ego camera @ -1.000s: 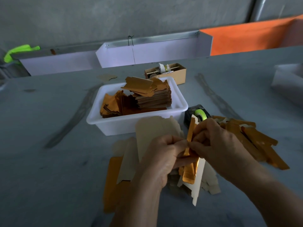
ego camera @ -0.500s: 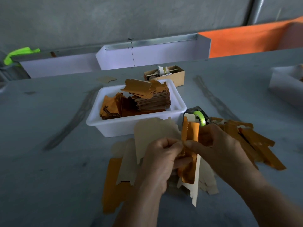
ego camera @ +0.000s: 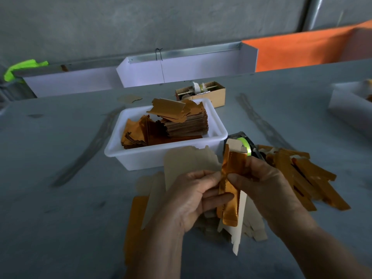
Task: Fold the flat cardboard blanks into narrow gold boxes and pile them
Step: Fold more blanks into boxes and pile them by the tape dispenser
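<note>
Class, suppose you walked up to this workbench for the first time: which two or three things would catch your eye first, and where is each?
First, the two hands low in the centre, the left hand and right hand pinching a half-folded gold blank between them. Behind them stands a white tub holding a stack of gold blanks. To the right, a loose pile of narrow gold boxes lies on the grey table.

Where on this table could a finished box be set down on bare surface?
Bare table lies left of the white tub and the loose blanks. Another bare patch lies beyond the folded boxes. It is crowded around both hands.
</note>
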`<control>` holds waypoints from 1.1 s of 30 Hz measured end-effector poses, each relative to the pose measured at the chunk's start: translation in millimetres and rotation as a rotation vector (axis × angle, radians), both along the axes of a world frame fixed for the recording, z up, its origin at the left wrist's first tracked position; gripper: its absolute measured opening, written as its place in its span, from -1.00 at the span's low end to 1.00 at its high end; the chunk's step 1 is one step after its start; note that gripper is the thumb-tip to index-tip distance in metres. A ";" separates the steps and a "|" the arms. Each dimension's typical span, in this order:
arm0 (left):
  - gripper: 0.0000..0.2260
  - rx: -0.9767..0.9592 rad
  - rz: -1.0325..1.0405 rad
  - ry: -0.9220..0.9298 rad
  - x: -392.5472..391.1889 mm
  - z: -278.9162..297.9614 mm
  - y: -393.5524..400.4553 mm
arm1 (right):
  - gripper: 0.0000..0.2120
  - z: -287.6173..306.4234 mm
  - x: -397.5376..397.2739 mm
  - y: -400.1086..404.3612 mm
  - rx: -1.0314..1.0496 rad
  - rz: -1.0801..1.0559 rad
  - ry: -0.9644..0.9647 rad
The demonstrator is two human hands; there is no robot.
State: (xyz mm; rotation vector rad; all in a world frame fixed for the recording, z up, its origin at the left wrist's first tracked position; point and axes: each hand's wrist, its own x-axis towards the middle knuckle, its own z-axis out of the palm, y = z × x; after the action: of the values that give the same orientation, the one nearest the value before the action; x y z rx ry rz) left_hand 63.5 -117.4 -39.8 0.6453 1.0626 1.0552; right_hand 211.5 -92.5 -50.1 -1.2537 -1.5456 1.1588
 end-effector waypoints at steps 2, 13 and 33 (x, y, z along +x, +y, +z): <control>-0.83 -0.023 -0.018 -0.020 -1.1 1.8 2.1 | -0.80 -0.4 0.0 -1.5 0.018 0.012 0.025; -0.84 -0.007 -0.069 -0.074 -8.8 5.2 3.4 | -0.85 3.3 -2.8 -1.0 0.174 0.063 -0.083; -0.88 -0.025 0.088 -0.157 2.9 -1.3 1.6 | -0.83 -7.7 73.1 -8.1 0.465 -0.346 -0.725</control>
State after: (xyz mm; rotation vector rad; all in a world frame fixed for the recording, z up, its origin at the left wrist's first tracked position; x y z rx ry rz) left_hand 66.4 -115.8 -41.1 0.4909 0.9726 1.1480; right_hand 284.7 -100.5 -57.9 -1.6054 -1.8511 0.0826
